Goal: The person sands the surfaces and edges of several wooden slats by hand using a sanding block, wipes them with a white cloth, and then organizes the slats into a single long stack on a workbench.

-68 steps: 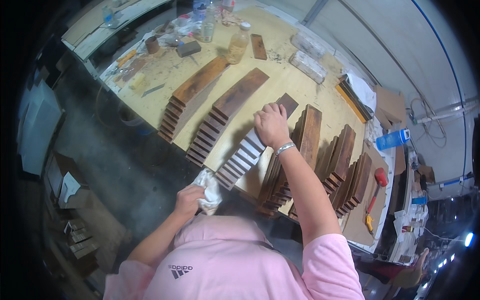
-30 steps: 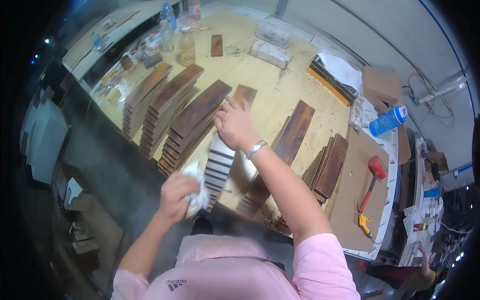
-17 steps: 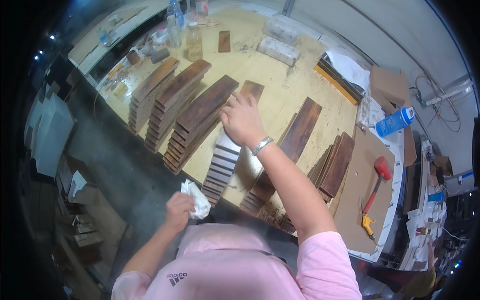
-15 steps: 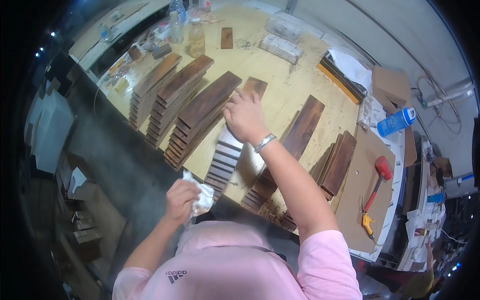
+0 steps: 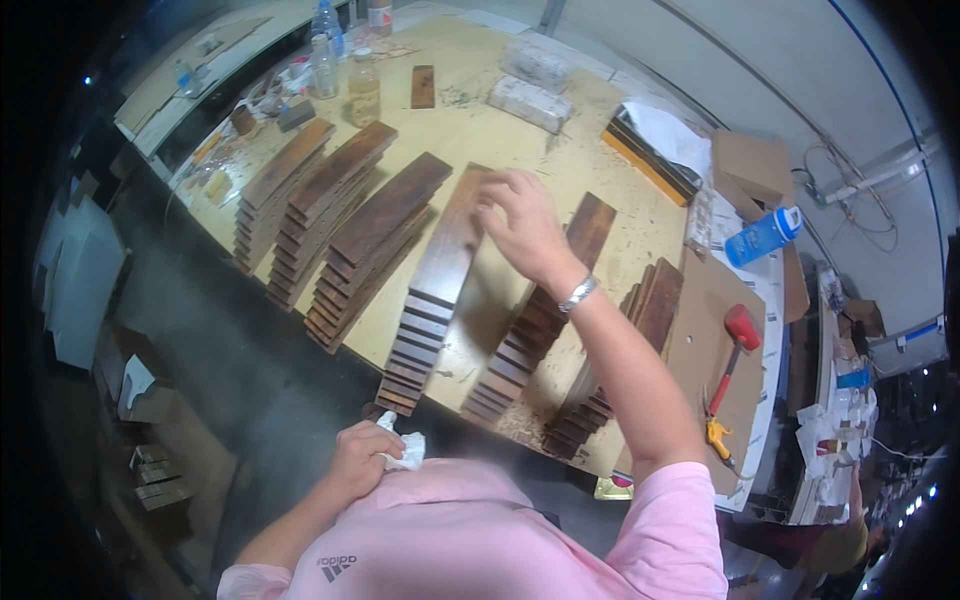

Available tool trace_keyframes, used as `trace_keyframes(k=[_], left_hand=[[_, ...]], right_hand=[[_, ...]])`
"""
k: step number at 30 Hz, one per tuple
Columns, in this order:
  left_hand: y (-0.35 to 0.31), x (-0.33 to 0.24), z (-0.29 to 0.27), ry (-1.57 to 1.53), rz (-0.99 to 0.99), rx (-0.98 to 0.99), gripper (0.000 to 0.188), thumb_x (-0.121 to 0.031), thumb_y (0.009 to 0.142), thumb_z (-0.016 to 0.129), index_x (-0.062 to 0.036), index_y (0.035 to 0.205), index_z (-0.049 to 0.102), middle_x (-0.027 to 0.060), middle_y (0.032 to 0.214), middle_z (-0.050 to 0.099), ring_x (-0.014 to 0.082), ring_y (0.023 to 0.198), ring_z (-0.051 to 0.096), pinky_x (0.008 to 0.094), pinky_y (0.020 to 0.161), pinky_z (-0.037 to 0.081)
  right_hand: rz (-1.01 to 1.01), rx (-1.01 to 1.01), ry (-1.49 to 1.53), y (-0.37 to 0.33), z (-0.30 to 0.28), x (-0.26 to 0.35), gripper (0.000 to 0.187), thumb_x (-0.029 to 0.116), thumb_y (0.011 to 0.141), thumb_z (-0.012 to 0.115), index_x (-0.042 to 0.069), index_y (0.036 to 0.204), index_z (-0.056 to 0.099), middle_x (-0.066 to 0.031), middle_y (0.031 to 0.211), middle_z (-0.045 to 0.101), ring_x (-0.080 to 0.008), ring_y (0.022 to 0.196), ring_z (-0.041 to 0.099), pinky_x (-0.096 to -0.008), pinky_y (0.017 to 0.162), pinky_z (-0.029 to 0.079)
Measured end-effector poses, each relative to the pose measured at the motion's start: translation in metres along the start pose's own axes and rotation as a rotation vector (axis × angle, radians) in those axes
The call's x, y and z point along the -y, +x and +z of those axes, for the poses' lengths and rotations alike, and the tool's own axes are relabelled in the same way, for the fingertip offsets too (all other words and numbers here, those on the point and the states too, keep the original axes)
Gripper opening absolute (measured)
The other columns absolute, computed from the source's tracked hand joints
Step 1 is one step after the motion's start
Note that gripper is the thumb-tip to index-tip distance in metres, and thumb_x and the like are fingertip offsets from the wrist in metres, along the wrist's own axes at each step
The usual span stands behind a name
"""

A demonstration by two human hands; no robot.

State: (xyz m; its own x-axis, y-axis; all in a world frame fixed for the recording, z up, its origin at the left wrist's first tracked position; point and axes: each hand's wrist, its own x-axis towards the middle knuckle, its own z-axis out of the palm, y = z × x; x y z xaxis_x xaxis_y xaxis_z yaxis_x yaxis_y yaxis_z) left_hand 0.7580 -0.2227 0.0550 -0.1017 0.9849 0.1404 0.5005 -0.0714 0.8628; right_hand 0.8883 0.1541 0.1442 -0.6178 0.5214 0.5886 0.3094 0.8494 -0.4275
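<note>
My left hand (image 5: 362, 458) is closed on a crumpled white cloth (image 5: 408, 452), close to my body below the table's near edge. My right hand (image 5: 522, 222) reaches across the table, with its fingers loosely curved and apart. Its fingertips are beside the far right edge of the top plank in the middle row of stepped brown wooden planks (image 5: 437, 268); whether they touch it I cannot tell. This row's near ends fan toward me and shine with reflected light. To its left stand several similar plank rows (image 5: 385, 215), and to its right lie more planks (image 5: 590, 228) partly behind my forearm.
On the right, a red mallet (image 5: 742, 328) and a yellow air blow gun (image 5: 717, 436) lie on a brown board (image 5: 700, 290). A blue bottle (image 5: 763, 238) lies beyond. At the back are wrapped white blocks (image 5: 530, 103), a single small plank (image 5: 423, 87) and a jar (image 5: 364, 90).
My right hand has shifted off the top of the middle plank row to its right edge, its fingers spreading. My left hand has lowered toward my body with the cloth. The view has shifted slightly.
</note>
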Motion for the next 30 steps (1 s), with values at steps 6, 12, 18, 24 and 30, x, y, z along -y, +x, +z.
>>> trace_keyframes(k=[6,12,18,24,30], left_hand=[[0.132,-0.11,-0.002,-0.144,0.469,-0.019,0.024,0.007,0.063,0.053,0.0001,0.076,0.072,0.0129,0.085,0.075,0.03,0.082,0.071,0.0396,0.078,0.056],[0.199,-0.08,0.087,0.137,0.552,-0.096,0.039,0.007,0.076,0.059,-0.0082,0.107,0.076,0.0088,0.118,0.073,0.0329,0.113,0.063,0.0418,0.095,0.053],[0.077,-0.008,0.072,0.372,0.228,0.321,0.025,0.001,0.073,0.062,-0.012,0.087,0.078,0.0044,0.086,0.074,0.0288,0.082,0.067,0.0398,0.073,0.056],[0.147,-0.095,0.062,0.138,0.461,-0.116,0.026,0.003,0.076,0.061,-0.0061,0.095,0.076,0.0103,0.11,0.075,0.0335,0.1,0.068,0.0427,0.085,0.055],[0.101,-0.02,0.105,0.307,0.529,0.116,0.019,0.0,0.075,0.065,-0.0107,0.087,0.076,-0.0005,0.12,0.074,0.0325,0.111,0.063,0.0452,0.093,0.05]], right_hand=[[0.109,0.198,-0.33,-0.056,-0.05,-0.051,0.031,0.031,0.097,0.059,0.007,0.105,0.077,-0.012,0.127,0.067,-0.0321,0.13,0.053,-0.0523,0.115,0.035],[0.171,0.237,-0.345,-0.07,-0.03,-0.053,0.037,0.031,0.1,0.052,0.009,0.096,0.08,-0.0114,0.122,0.068,-0.0308,0.134,0.05,-0.0583,0.119,0.03],[0.174,0.282,-0.427,-0.069,-0.042,-0.039,0.036,0.027,0.1,0.05,0.01,0.09,0.08,-0.0105,0.108,0.068,-0.0282,0.124,0.054,-0.0568,0.116,0.033],[0.17,0.347,-0.481,-0.067,-0.043,-0.038,0.038,0.028,0.101,0.048,0.009,0.09,0.08,-0.012,0.11,0.069,-0.0288,0.123,0.055,-0.0563,0.117,0.033],[0.186,0.265,-0.476,-0.07,-0.038,-0.045,0.041,0.03,0.102,0.047,0.01,0.092,0.081,-0.0121,0.111,0.069,-0.0288,0.126,0.055,-0.0557,0.119,0.031]])
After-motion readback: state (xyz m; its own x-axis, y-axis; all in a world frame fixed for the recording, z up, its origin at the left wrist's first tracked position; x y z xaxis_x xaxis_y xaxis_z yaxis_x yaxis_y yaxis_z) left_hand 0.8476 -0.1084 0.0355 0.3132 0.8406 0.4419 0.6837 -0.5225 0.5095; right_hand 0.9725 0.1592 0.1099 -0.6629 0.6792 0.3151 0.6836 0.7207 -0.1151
